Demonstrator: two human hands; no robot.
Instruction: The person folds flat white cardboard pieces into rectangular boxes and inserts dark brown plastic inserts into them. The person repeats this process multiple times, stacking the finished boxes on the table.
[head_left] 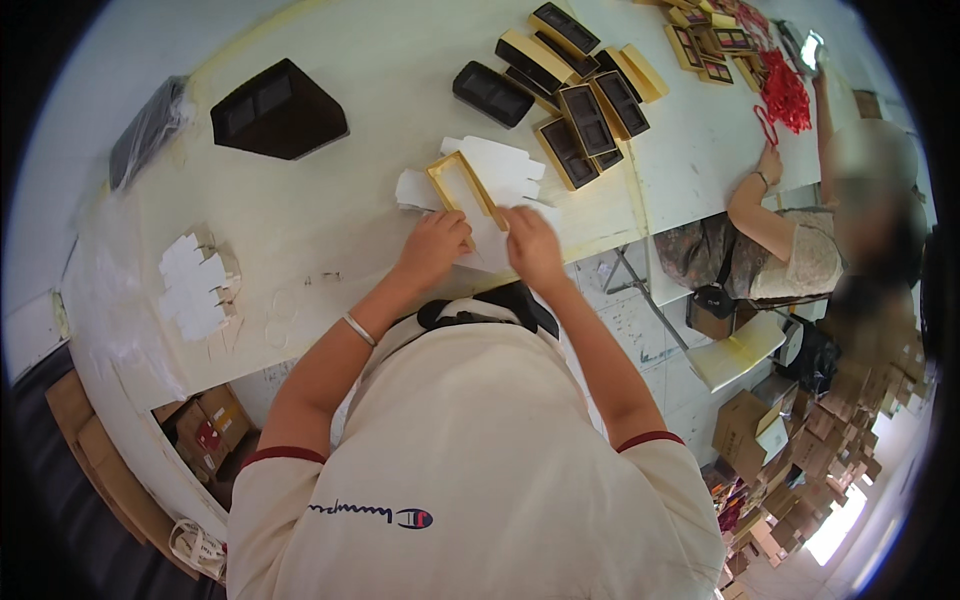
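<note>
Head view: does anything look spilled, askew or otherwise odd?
The gold boxes with black inserts lie heaped at mixed angles, and the red strands at the right are tangled; both look untidy compared with the squared-up black stack at left. Nothing looks spilled.

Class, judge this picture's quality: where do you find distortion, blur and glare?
Head view, distortion: the long white table bends along its edges; head view, blur: the bare right hand looks soft, the gold rectangular cardboard frame is clearer, and the co-worker's head is heavily blurred; head view, glare: a white patch at lower right is blown out.
</note>
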